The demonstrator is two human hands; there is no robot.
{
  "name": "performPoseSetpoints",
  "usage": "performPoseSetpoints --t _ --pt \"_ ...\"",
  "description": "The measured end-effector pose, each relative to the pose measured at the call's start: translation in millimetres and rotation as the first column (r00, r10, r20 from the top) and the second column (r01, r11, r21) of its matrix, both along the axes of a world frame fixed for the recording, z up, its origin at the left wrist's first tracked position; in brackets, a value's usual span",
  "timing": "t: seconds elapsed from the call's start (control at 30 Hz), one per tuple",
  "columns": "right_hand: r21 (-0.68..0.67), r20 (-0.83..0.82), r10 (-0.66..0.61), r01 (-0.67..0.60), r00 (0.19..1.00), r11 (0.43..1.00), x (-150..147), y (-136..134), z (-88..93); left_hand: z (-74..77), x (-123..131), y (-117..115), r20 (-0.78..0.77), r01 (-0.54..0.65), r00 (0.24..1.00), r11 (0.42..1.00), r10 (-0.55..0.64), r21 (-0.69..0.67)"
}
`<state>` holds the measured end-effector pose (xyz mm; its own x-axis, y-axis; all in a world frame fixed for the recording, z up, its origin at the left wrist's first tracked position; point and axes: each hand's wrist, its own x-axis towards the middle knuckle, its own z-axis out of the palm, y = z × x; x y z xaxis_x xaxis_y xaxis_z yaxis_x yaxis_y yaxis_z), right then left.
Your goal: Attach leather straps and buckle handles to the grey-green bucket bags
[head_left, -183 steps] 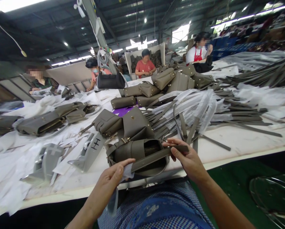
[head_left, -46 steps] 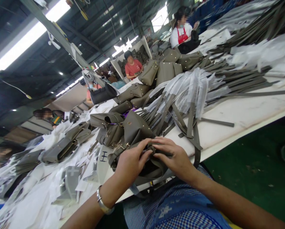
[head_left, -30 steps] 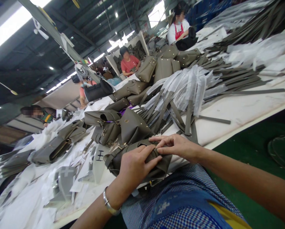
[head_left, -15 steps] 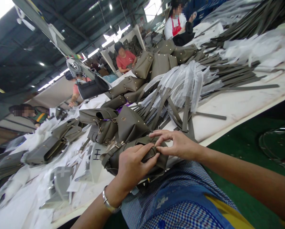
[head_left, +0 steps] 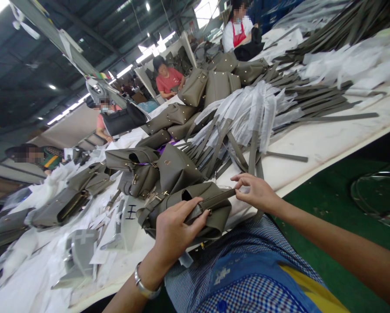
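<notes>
An olive-green handbag (head_left: 219, 217) with gold fittings lies at the table's near edge, against my checked apron. My left hand (head_left: 178, 226) rests on the bag, its thumb and fingers closed on the bag near the base of a strap. With thumb and forefinger my right hand (head_left: 251, 189) pinches the end of that strap (head_left: 222, 198), which is drawn out to the right, straight and taut-looking. Just behind stands another olive bag (head_left: 180, 167) with small gold studs. What lies under my left palm is hidden.
Wrapped straps (head_left: 247, 115) lie in a heap across the table (head_left: 312, 174). More olive bags (head_left: 191, 87) are piled further back. Grey metal forms (head_left: 82, 256) and white paper stand at the left. Several people work along the far side. A round metal-framed stool (head_left: 380, 198) is at the right.
My right hand has moved right, away from my left hand, and the strap now stretches out from the bag between them. My left hand stays on the bag.
</notes>
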<state>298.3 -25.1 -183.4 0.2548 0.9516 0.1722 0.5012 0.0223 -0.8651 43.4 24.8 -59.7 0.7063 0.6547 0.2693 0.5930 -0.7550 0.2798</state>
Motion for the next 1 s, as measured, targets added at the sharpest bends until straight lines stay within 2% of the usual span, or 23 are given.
performPoseSetpoints --t 0.2,0.27,0.33,0.37,0.43,0.53,0.63,0.73,0.83,1.0 --pt "-0.015 0.127 -0.023 0.025 0.992 1.0 0.0 -2.0 -5.4 -1.3 -2.7 -0.5 0.013 -0.01 1.0 1.0 0.011 -0.023" --pt "0.023 0.205 -0.089 0.086 0.975 0.996 -5.7 -4.9 2.2 -2.1 -2.8 -0.4 0.018 -0.017 1.0 0.999 0.018 -0.034" --pt "0.128 0.263 -0.161 0.132 0.951 0.983 -16.9 -8.8 16.3 -2.7 -2.2 -0.5 0.024 -0.021 0.999 0.999 0.022 -0.044" --pt "0.194 0.271 -0.165 0.114 0.948 0.974 -24.2 -10.8 24.9 -2.9 -1.7 -0.7 0.027 -0.022 0.999 0.999 0.023 -0.048" --pt "0.298 0.245 -0.065 -0.012 0.967 0.954 -40.0 -13.5 42.2 -2.9 -0.8 -1.5 0.03 -0.023 0.999 0.998 0.024 -0.054" --pt "0.318 0.102 0.17 -0.195 0.98 0.928 -58.1 -11.9 59.4 -2.0 -0.6 -4.1 0.018 -0.025 0.999 0.997 0.026 -0.073" --pt "0.257 -0.045 0.267 -0.247 0.963 0.934 -61.5 -3.6 62.3 -1.1 -1.4 -7.9 0.011 -0.023 1.0 0.994 0.024 -0.105" --pt "0.22 -0.096 0.365 -0.338 0.926 0.915 -55.9 5.1 59.3 -1.2 -1.3 -10.8 0.019 -0.027 0.999 0.99 0.03 -0.138" --pt "0.232 -0.125 0.409 -0.374 0.904 0.898 -52.0 9.0 58.2 -2.2 -0.6 -11.1 0.042 -0.045 0.998 0.986 0.052 -0.16" --pt "0.219 -0.139 0.371 -0.337 0.918 0.916 -54.9 9.4 58.2 -1.4 0.6 -9.3 0.053 -0.086 0.994 0.978 0.098 -0.192"
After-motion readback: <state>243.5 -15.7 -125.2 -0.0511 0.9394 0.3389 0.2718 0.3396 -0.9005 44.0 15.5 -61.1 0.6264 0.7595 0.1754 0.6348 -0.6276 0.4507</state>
